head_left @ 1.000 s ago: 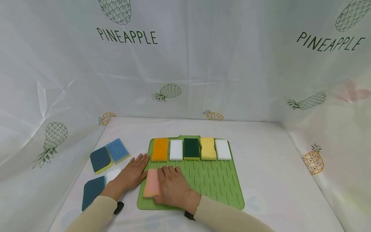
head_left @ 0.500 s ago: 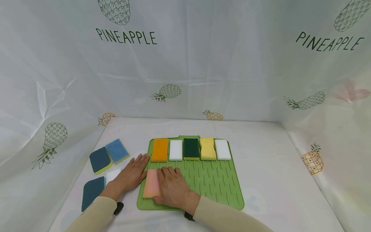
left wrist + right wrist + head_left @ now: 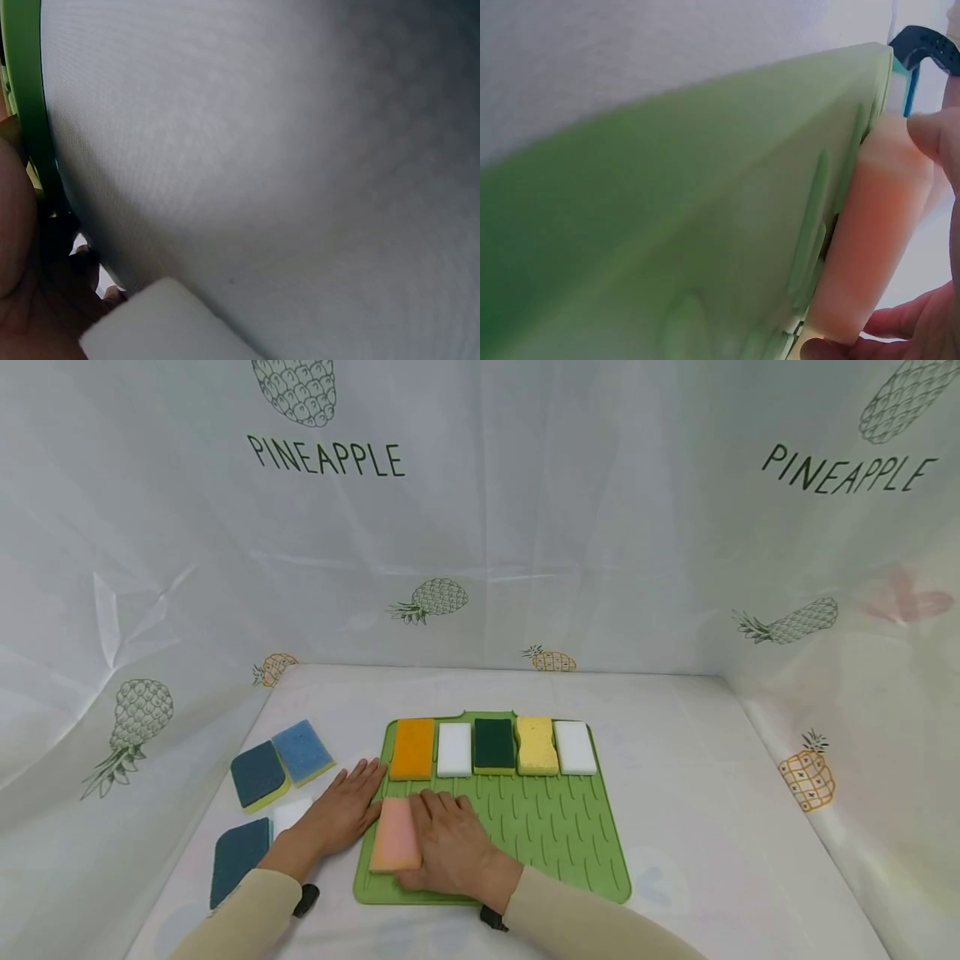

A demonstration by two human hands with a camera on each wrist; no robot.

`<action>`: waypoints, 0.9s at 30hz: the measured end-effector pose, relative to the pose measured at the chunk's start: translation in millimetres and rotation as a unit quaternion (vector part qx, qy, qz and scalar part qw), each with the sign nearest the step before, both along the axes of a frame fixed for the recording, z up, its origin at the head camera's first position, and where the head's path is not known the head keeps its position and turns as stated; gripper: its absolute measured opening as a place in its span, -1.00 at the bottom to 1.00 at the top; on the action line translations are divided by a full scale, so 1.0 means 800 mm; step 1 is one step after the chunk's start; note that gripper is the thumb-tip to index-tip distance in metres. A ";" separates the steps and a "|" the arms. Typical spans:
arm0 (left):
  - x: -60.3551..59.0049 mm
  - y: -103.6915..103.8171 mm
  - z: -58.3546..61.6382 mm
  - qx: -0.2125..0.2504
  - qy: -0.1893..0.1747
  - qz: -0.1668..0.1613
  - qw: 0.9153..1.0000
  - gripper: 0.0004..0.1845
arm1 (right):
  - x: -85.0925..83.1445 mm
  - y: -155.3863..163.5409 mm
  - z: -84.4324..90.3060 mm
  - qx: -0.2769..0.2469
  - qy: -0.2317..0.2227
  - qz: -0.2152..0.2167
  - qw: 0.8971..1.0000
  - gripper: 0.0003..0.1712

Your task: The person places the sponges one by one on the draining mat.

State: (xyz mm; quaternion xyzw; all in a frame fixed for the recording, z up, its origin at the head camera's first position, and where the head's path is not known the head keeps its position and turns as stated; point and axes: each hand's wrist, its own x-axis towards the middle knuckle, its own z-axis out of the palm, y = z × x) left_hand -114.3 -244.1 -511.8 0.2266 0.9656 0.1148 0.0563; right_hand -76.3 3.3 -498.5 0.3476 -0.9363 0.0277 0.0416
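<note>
On the near left corner of the green mat (image 3: pixel 555 835), the pink sponge (image 3: pixel 395 837) lies flat, its long side running near to far, just short of the orange sponge (image 3: pixel 412 748) that starts the far row. The right hand (image 3: pixel 450 847) rests against the pink sponge's right edge; the right wrist view shows a thumb and a fingertip (image 3: pixel 930 135) touching its ends, fingers curled lightly round it rather than squeezing. The left hand (image 3: pixel 341 810) lies flat with straight fingers on the white table (image 3: pixel 712 827), just beside the mat's left rim, holding nothing and partly covering a small white sponge (image 3: pixel 288 814).

Several things could go wrong from here. The pink sponge sits close to the mat's left rim, so a sideways nudge from the right hand could push it over the edge onto the table. A soft sponge gives under pressure, and a light pinch might let it slip or twist out of line with the row of orange, white sponge (image 3: pixel 454 749), dark green sponge (image 3: pixel 494 746), yellow sponge (image 3: pixel 537 745) and far-right white sponge (image 3: pixel 575 747). Sliding it forward could bump the orange one and disturb that row. The flat left hand might drag the mat or brush the blue sponges (image 3: pixel 281 762) and the teal sponge (image 3: pixel 240 858) nearby.
</note>
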 end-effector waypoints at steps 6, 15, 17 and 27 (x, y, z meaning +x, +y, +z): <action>0.001 -0.002 -0.001 -0.002 0.001 -0.002 1.000 -0.33 | 0.000 0.024 0.007 -0.041 -0.025 -0.001 0.999 0.29; 0.001 0.000 0.000 0.005 -0.002 -0.007 1.000 -0.33 | -0.028 0.148 0.007 -0.151 0.126 -0.028 0.980 -0.23; 0.001 0.000 0.000 0.002 -0.001 -0.006 1.000 -0.33 | -0.037 0.187 0.005 -0.164 0.156 -0.038 0.973 -0.30; 0.001 0.002 0.000 -0.006 -0.002 0.007 1.000 -0.35 | -0.048 0.330 -0.004 -0.101 0.104 -0.146 0.979 -0.31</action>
